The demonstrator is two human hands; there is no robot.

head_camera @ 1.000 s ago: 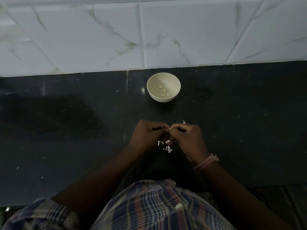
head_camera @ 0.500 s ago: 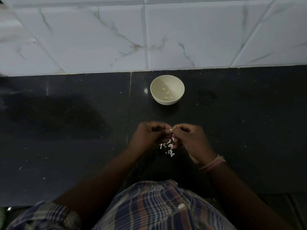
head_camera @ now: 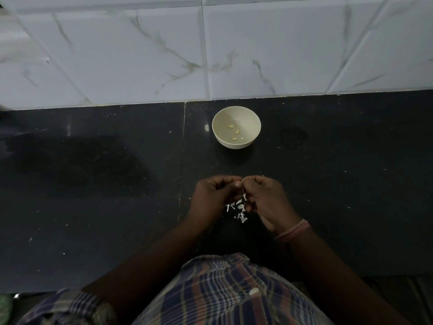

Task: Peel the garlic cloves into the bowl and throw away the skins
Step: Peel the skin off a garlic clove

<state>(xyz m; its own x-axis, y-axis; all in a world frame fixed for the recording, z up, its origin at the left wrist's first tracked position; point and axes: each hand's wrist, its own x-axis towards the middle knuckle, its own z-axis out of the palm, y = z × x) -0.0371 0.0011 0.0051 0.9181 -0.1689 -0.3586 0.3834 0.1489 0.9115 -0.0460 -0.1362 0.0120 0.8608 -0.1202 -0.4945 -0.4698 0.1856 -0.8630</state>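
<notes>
You have your left hand (head_camera: 212, 195) and right hand (head_camera: 266, 199) drawn together knuckle to knuckle above the dark counter (head_camera: 93, 207), fingers curled in and thumb tips meeting on something small between them — most likely a garlic clove being stripped, though the clove itself is hidden by your fingers. The white skins (head_camera: 239, 208) lie in a loose scatter right under your hands, which looks deliberate: it keeps the waste in one patch for binning later. The bowl (head_camera: 236, 144) sits apart, toward the tiled wall (head_camera: 140, 55), so only peeled cloves (head_camera: 237, 131) land inside it.
</notes>
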